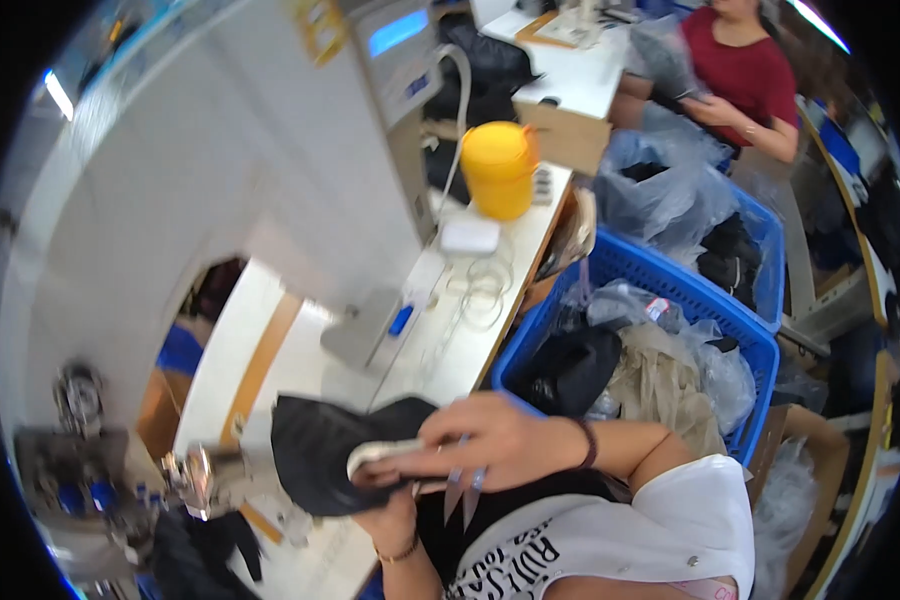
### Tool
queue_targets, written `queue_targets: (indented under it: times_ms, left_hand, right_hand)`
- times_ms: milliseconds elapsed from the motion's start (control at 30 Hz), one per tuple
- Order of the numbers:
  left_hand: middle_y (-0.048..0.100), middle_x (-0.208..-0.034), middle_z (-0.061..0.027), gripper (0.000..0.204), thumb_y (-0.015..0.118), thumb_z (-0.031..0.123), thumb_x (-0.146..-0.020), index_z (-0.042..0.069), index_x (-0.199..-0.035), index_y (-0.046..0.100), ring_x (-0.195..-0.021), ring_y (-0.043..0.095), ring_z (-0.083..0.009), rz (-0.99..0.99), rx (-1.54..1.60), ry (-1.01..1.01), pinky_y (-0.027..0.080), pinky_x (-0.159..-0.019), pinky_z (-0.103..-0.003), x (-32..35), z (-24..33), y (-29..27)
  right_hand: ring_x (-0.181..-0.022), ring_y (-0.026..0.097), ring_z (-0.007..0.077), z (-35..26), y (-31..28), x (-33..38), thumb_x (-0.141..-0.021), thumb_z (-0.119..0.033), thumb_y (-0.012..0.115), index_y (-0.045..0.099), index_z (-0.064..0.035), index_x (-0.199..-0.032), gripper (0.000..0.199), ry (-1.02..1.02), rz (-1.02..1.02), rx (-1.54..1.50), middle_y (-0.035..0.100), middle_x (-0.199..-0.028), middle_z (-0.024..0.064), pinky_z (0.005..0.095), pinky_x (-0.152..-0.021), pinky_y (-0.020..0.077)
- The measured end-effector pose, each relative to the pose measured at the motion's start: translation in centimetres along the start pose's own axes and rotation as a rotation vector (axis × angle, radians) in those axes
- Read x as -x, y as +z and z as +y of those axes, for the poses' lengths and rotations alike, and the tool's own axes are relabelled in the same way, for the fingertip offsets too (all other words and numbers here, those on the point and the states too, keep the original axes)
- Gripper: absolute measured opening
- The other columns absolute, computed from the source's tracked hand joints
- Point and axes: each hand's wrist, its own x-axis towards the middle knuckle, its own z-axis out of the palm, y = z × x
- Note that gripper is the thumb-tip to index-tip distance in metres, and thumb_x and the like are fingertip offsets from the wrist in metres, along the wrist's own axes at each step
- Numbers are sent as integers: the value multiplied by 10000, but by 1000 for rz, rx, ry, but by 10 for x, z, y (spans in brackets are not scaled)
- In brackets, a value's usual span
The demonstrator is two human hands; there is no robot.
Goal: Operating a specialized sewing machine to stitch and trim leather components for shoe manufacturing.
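A black fabric piece, shaped like a cap with a stiff brim point(315, 455), is held over the table in front of me. My left hand point(390, 515), a bracelet at its wrist, grips it from below; most of its fingers are hidden behind the fabric. From the right, my right hand point(490, 440) reaches across with bent fingers pressed against the cap's edge. A whitish band point(375, 455) shows around or beside those fingertips; blur hides what it is. Two thin pale prongs point(463, 492) stick out below the right hand, too blurred to name.
Left stands a large pale machine point(220, 170), its metal head point(195, 475) near the table. Black cloth point(205, 550) lies below. On the white table point(260, 370) is a yellow container point(500, 170). Blue baskets point(760, 375) hold bags and fabric. A person in red point(745, 70) sits beyond.
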Motion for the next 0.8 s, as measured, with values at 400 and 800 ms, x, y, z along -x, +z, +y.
queue_targets:
  times_ms: [400, 800]
  left_hand:
    - [635, -812, -104, 97, 590, 152, -763, 67, -777, 634, -869, 553, -223, -104, 158, 371, 420, -821, -370, -14, -8, -24]
    - [536, -493, -43, 251, 436, 164, -851, 15, -728, 596, -325, 468, -134, 131, -965, -465, 356, -302, -227, -5, 7, -25]
  right_hand:
    - [-585, 538, 208, -18, -7, -10, -737, -195, 678, 597, 9, -1026, 364, 302, -172, 196, 540, -725, 94, 267, -525, 427]
    - [-527, 544, 193, -37, 4, -3, -672, -156, 717, 640, -15, -893, 273, 271, -188, 282, 566, -681, 75, 263, -466, 428]
